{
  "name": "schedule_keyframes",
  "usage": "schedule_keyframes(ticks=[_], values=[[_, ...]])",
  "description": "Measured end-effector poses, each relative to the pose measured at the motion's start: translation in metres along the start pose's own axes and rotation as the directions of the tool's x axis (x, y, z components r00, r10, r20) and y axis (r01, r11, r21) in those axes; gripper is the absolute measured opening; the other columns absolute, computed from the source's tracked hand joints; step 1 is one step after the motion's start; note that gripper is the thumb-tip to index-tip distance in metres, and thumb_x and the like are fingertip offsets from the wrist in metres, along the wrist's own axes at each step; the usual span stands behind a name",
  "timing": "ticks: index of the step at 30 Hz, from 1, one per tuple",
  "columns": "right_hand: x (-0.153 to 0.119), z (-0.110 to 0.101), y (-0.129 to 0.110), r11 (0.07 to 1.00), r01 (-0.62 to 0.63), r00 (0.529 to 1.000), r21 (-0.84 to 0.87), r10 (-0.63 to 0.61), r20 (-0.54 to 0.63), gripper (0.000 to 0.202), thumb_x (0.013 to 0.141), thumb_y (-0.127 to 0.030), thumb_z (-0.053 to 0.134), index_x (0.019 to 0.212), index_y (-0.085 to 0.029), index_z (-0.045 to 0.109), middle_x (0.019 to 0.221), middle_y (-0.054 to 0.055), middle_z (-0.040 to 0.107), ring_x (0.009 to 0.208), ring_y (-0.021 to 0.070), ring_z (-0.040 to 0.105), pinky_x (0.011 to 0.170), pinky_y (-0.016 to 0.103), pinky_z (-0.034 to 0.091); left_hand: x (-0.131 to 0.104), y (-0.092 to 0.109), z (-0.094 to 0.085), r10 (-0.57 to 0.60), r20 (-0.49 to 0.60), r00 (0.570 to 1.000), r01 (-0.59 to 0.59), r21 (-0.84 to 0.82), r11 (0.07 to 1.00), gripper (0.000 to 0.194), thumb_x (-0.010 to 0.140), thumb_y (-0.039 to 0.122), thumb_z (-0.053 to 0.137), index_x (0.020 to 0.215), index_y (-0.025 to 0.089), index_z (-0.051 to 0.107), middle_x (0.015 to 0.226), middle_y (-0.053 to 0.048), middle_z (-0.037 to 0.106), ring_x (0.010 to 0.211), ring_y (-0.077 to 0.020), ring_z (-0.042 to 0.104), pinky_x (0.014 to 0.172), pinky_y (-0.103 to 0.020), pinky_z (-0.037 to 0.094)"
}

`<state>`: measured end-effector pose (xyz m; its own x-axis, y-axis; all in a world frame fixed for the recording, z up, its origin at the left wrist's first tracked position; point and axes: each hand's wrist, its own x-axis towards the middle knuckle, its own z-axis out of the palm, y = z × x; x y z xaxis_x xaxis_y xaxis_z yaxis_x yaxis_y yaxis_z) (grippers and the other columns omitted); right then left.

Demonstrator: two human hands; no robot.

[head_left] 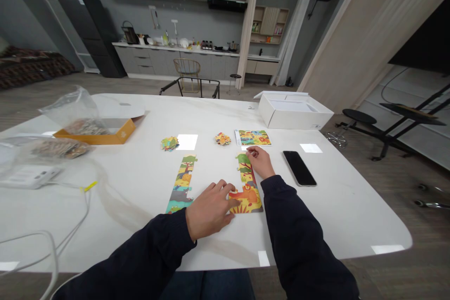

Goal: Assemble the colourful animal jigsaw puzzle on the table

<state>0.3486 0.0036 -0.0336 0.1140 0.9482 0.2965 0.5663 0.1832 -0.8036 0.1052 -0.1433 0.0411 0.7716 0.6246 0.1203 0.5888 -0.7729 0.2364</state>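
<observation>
The left hand (211, 206) lies palm down with its fingers spread, fingertips on the inner side of a colourful L-shaped cardboard puzzle section with an orange lion (248, 195); the right hand (262, 163) bends over that section's top end, thumb and forefinger near each other, though whether they grip a piece cannot be told. The hands are apart. The section lies toward the middle of the near edge of a glossy white marbled table (126, 239), and a matching narrow puzzle strip with a grey animal (182, 183) lies well to its left. Farther toward the far edge are a green-and-yellow heap of loose pieces (170, 143), a smaller orange-and-red heap of pieces (222, 138) and a rectangular printed picture card (255, 138), just beyond the right hand. A black-screened phone (299, 168) lies near the right forearm, toward the right edge. An open white cardboard box (293, 111) occupies the far right corner. On the left side stand an orange cardboard tray (125, 132) with a clear plastic bag of pieces (84, 124), a second clear bag (61, 147), and a white plastic block (30, 176); a white cable with a yellow tag (89, 186) trails toward the near left corner. Small print on the card and white box is too small to read.
</observation>
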Motion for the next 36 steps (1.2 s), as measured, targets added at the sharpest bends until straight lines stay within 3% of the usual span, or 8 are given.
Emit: schedule_keyframes(ticks=[3, 6, 8, 12, 15, 20, 29, 36], values=[[0.0, 0.0, 0.001, 1.0, -0.002, 1.0, 0.005, 0.002, 0.002, 0.026, 0.082, -0.038, 0.061, 0.097, -0.019, 0.071, 0.088, 0.006, 0.072, 0.071, 0.0187, 0.06, 0.074, 0.035, 0.054, -0.003, -0.027, -0.015, 0.019, -0.062, 0.998, -0.025, -0.112, 0.993, 0.036, 0.09, 0.039, 0.073, 0.124, 0.028, 0.067, 0.134, -0.01, 0.059, 0.119, -0.0306, 0.057, 0.098, -0.045, 0.051], [0.0, -0.001, 0.0, 1.0, -0.006, 1.0, 0.013, 0.006, 0.0, 0.027, 0.081, -0.039, 0.061, 0.096, -0.019, 0.071, 0.089, 0.007, 0.073, 0.071, 0.0191, 0.06, 0.075, 0.036, 0.054, -0.011, -0.089, -0.029, -0.134, -0.251, 0.959, 0.089, -0.18, 0.98, 0.029, 0.097, 0.038, 0.061, 0.123, 0.025, 0.062, 0.125, -0.008, 0.063, 0.114, -0.0255, 0.06, 0.103, -0.042, 0.048], [0.0, -0.001, 0.0, 1.0, -0.008, 1.0, 0.02, 0.007, 0.002, 0.028, 0.082, -0.04, 0.062, 0.096, -0.018, 0.072, 0.088, 0.007, 0.072, 0.071, 0.0193, 0.06, 0.075, 0.037, 0.053, -0.021, -0.14, -0.03, -0.328, -0.407, 0.853, 0.284, -0.166, 0.944, 0.025, 0.095, 0.035, 0.06, 0.118, 0.023, 0.061, 0.116, -0.008, 0.065, 0.107, -0.0257, 0.061, 0.1, -0.043, 0.049], [0.0, -0.002, 0.002, 1.0, -0.014, 1.0, 0.012, 0.014, 0.01, 0.029, 0.082, -0.041, 0.063, 0.097, -0.018, 0.072, 0.085, 0.006, 0.072, 0.07, 0.0191, 0.06, 0.075, 0.037, 0.053, -0.046, -0.221, -0.015, -0.641, -0.549, 0.537, 0.701, -0.133, 0.701, 0.038, 0.085, 0.038, 0.068, 0.118, 0.021, 0.059, 0.12, -0.012, 0.065, 0.115, -0.0342, 0.056, 0.103, -0.049, 0.045], [0.0, -0.002, 0.004, 1.0, -0.016, 1.0, 0.017, 0.016, 0.013, 0.031, 0.082, -0.044, 0.063, 0.098, -0.018, 0.073, 0.087, 0.007, 0.073, 0.071, 0.0194, 0.06, 0.074, 0.036, 0.053, -0.054, -0.246, -0.005, -0.724, -0.535, 0.435, 0.796, -0.147, 0.587, 0.049, 0.082, 0.049, 0.071, 0.122, 0.022, 0.057, 0.122, -0.012, 0.064, 0.118, -0.0363, 0.054, 0.1, -0.048, 0.045], [-0.001, -0.004, 0.001, 0.999, -0.03, 0.999, -0.017, 0.03, 0.013, 0.033, 0.082, -0.046, 0.064, 0.097, -0.018, 0.074, 0.077, 0.005, 0.069, 0.067, 0.0194, 0.058, 0.07, 0.036, 0.051, -0.042, -0.254, -0.002, -0.702, -0.575, 0.42, 0.822, -0.085, 0.563, 0.051, 0.083, 0.059, 0.07, 0.115, 0.022, 0.06, 0.114, -0.012, 0.067, 0.111, -0.0363, 0.057, 0.094, -0.046, 0.045], [0.001, -0.004, 0.003, 0.999, -0.022, 1.0, -0.039, 0.023, 0.008, 0.036, 0.08, -0.048, 0.063, 0.097, -0.018, 0.074, 0.082, 0.007, 0.071, 0.07, 0.0207, 0.059, 0.072, 0.038, 0.052, -0.04, -0.258, -0.002, -0.673, -0.579, 0.46, 0.778, -0.103, 0.619, 0.04, 0.086, 0.048, 0.07, 0.116, 0.023, 0.059, 0.115, -0.01, 0.069, 0.11, -0.0342, 0.057, 0.092, -0.045, 0.045], [0.002, -0.005, 0.008, 0.999, -0.025, 0.999, -0.047, 0.026, 0.024, 0.037, 0.081, -0.047, 0.064, 0.1, -0.018, 0.075, 0.079, 0.006, 0.07, 0.068, 0.0202, 0.059, 0.07, 0.037, 0.052, -0.024, -0.241, -0.003, -0.692, -0.597, 0.407, 0.848, -0.036, 0.529, 0.052, 0.082, 0.06, 0.07, 0.113, 0.02, 0.06, 0.113, -0.016, 0.064, 0.112, -0.039, 0.054, 0.091, -0.048, 0.043]])
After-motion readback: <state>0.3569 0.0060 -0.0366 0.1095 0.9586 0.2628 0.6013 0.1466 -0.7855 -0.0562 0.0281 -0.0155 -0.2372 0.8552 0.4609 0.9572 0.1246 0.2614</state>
